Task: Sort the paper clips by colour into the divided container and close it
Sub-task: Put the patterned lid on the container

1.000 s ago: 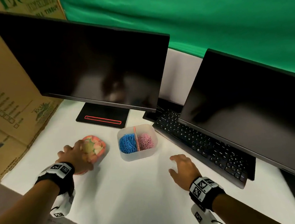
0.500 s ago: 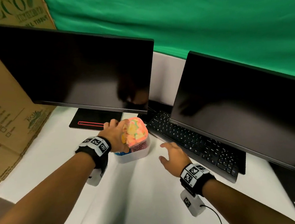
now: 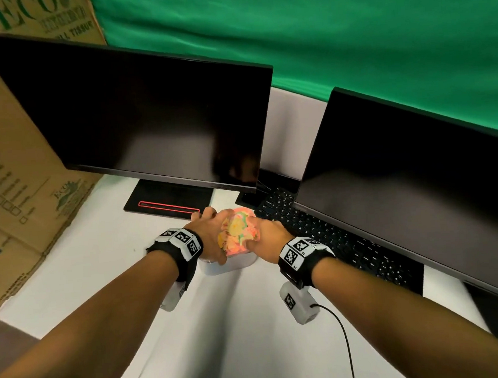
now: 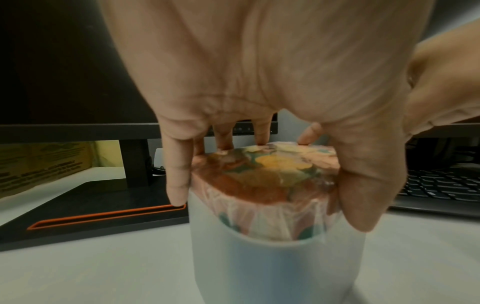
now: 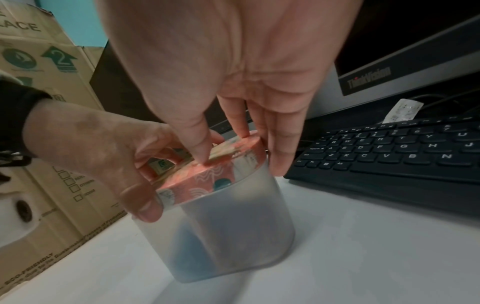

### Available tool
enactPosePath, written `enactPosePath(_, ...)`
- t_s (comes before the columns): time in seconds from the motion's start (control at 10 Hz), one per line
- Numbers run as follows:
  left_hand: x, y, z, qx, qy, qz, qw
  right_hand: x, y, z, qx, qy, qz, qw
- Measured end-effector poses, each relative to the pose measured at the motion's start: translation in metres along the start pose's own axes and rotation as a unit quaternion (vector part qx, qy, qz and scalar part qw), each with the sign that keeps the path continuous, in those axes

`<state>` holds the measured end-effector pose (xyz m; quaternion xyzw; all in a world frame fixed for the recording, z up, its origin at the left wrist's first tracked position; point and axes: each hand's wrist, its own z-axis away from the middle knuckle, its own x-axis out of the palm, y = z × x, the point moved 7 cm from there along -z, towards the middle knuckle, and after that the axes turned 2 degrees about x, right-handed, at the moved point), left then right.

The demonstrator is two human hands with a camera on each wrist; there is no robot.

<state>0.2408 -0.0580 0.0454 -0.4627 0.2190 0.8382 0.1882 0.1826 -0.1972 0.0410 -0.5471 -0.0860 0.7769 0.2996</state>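
Note:
The frosted container [image 3: 233, 264] stands on the white desk between the monitors. Its colourful patterned lid [image 3: 238, 233] sits tilted in the opening, lower at the near side [image 4: 265, 174]. My left hand [image 3: 207, 237] grips the lid, thumb on the near edge and fingers curled over the far edge. My right hand [image 3: 263, 235] rests on the lid's right side, the thumb [image 5: 202, 152] pressing its top and straight fingers lying along the rim and the container wall [image 5: 233, 236]. Blue paper clips [image 5: 197, 253] show dimly through the wall; the pink ones are hidden.
A black keyboard [image 3: 335, 235] lies just right of the container under the right monitor [image 3: 405, 182]. The left monitor's stand base [image 3: 168, 199] with a red stripe is just behind. Cardboard boxes [image 3: 8, 178] line the left edge of the desk.
My left hand carried the lid from the desk on the left onto the container. My right hand left the desk and came onto the lid.

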Motion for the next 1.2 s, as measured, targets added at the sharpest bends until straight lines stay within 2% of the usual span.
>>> enactPosePath(0.3, 0.001, -0.006, -0.004, 0.012, -0.007, -0.004, 1.0, 0.002, 0.011, -0.002, 0.038, 0.01, -0.06, 0.997)
enactPosePath(0.4, 0.002, -0.012, -0.005, -0.001, -0.025, 0.028, 0.999, 0.003, 0.014, -0.005, 0.044, 0.022, -0.098, 0.994)
enactPosePath(0.6, 0.022, -0.032, 0.001, -0.086, -0.035, 0.149, 0.984, 0.005, 0.016, -0.006, 0.073, 0.061, -0.15, 0.984)
enactPosePath(0.7, 0.021, -0.032, 0.002, -0.054, -0.03, 0.223, 0.973, 0.004, 0.018, -0.009, 0.08, 0.069, -0.168, 0.98)
enactPosePath(0.8, 0.025, -0.044, 0.002, -0.053, -0.033, 0.393, 0.917, 0.002, 0.019, -0.01, 0.089, 0.064, -0.18, 0.978)
enactPosePath(0.9, 0.038, -0.062, 0.003, -0.095, -0.013, 0.484, 0.87, 0.001, 0.021, -0.009, 0.09, 0.07, -0.191, 0.975)
enactPosePath(1.0, 0.054, -0.074, -0.001, -0.118, -0.009, 0.524, 0.843, 0.002, 0.019, -0.003, 0.093, 0.069, -0.205, 0.972)
enactPosePath(1.1, 0.044, -0.067, 0.004, -0.114, -0.017, 0.531, 0.839, -0.002, 0.014, 0.0, 0.079, 0.065, -0.206, 0.973)
enactPosePath(1.2, 0.028, -0.052, 0.014, -0.09, 0.003, 0.493, 0.865, 0.0, 0.012, 0.022, 0.054, 0.057, -0.194, 0.978)
